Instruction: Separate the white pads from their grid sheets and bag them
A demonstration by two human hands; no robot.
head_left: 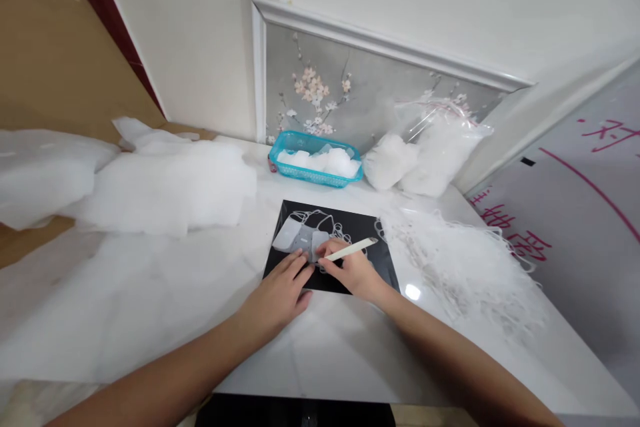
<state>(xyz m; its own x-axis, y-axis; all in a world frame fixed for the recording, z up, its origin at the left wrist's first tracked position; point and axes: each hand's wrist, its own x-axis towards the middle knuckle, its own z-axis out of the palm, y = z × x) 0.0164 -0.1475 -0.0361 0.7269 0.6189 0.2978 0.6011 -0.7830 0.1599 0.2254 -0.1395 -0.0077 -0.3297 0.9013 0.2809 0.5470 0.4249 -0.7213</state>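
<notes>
The left hand [280, 290] lies palm down, fingers extended, their tips on the lower edge of a flat grey piece with paler panels and thin white cords [303, 237]. That piece lies on a black rectangular mat [386, 268] on the white glossy surface [320, 360]. The right hand [356, 272] pinches a slim off-white stick-like tool [349, 249] over the piece's right side. Beyond the mat stands a turquoise plastic basket [316, 177] holding white material; a tangled heap of white cords [465, 267] lies to the right.
</notes>
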